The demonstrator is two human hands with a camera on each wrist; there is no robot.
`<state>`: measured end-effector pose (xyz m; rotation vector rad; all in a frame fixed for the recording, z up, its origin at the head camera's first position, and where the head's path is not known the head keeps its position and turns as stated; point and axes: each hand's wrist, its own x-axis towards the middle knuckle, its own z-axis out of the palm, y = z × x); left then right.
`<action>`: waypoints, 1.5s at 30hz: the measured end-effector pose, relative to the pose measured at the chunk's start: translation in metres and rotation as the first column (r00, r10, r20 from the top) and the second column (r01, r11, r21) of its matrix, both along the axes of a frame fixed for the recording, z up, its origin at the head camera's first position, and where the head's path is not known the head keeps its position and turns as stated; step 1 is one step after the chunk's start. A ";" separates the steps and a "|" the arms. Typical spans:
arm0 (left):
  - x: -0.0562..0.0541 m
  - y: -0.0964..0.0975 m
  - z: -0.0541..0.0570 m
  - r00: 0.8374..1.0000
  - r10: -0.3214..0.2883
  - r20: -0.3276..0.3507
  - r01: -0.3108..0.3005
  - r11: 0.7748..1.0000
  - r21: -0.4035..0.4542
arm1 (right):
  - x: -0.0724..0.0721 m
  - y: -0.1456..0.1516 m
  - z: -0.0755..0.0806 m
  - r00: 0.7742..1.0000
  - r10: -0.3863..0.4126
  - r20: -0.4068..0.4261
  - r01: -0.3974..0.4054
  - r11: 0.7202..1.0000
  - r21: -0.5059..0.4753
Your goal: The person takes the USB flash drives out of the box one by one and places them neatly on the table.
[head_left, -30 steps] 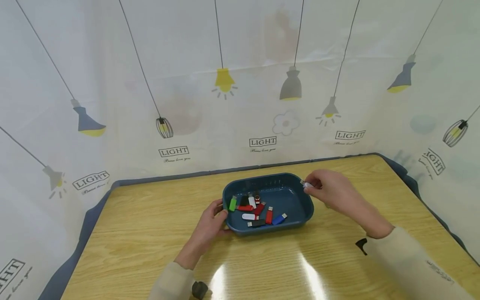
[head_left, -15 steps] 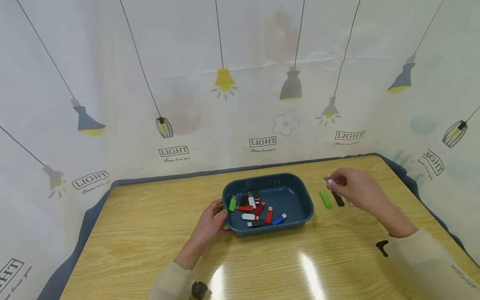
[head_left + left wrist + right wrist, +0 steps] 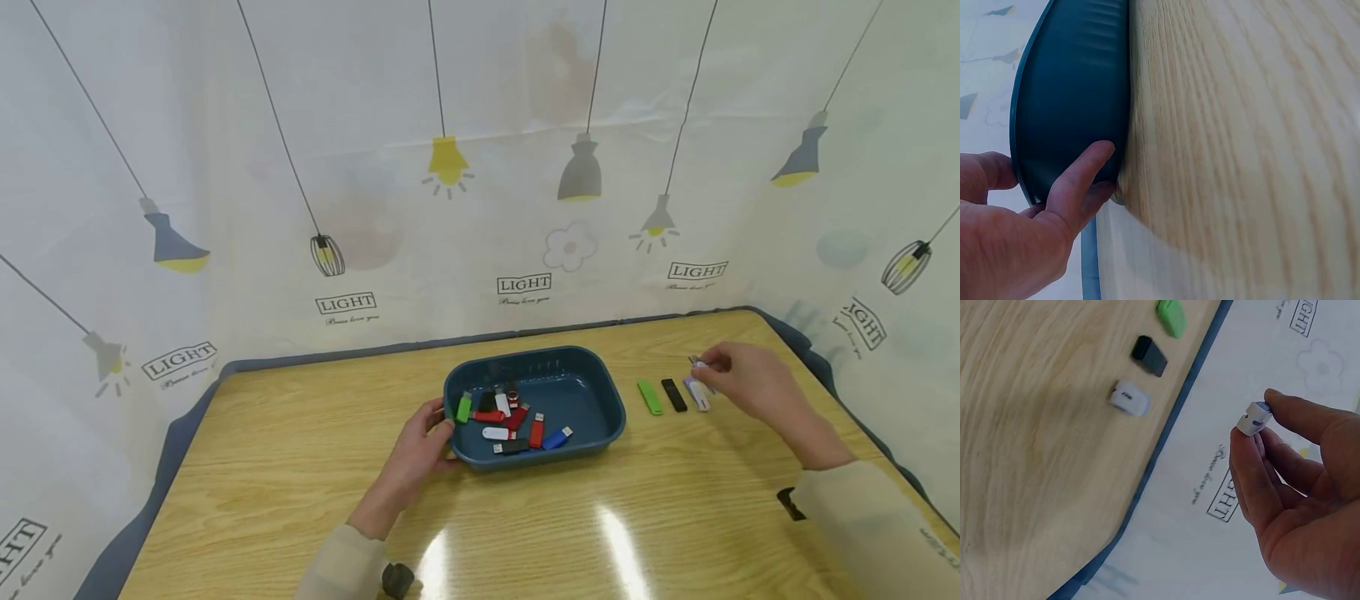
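Observation:
My left hand (image 3: 420,442) grips the left end of a dark blue plastic basket (image 3: 592,446). In the left wrist view, fingers (image 3: 1079,175) lie along the basket's outer wall. Inside are several USB flash drives, among them a green one (image 3: 464,407), a red one (image 3: 537,431), a blue one (image 3: 557,438) and a white one (image 3: 497,433). My right hand (image 3: 757,383) pinches a small white and purplish USB flash drive (image 3: 1254,419) between thumb and fingertips, above the table's right side. Below it lie a green drive (image 3: 650,397), a black drive (image 3: 673,395) and a white one (image 3: 697,395) in a row.
The wooden table (image 3: 300,467) runs back to a wall covering (image 3: 480,208) printed with hanging lamps. A dark blue border (image 3: 795,342) edges the tabletop. The basket stands mid-table, left of the row of drives.
My right hand has carried the white and purplish USB flash drive rightward from the basket's right rim, past the drives on the table. The left hand and basket have stayed put.

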<state>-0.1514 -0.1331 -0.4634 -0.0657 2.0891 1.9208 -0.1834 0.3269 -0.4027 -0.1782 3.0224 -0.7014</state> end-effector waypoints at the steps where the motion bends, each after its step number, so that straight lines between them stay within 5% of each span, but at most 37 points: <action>1: 0.000 0.000 0.000 1.000 0.000 0.000 0.000 1.000 0.001 | -0.001 0.003 -0.002 1.000 -0.007 0.004 0.007 1.000 0.005; 19: 0.001 -0.001 0.001 1.000 0.005 -0.026 -0.006 0.999 -0.042 | -0.012 0.027 -0.022 0.997 -0.075 0.014 0.074 0.996 0.043; 45: 0.004 0.001 0.004 1.000 0.003 -0.028 -0.004 0.999 -0.033 | -0.024 0.037 -0.051 0.973 -0.120 0.197 0.111 0.992 0.058</action>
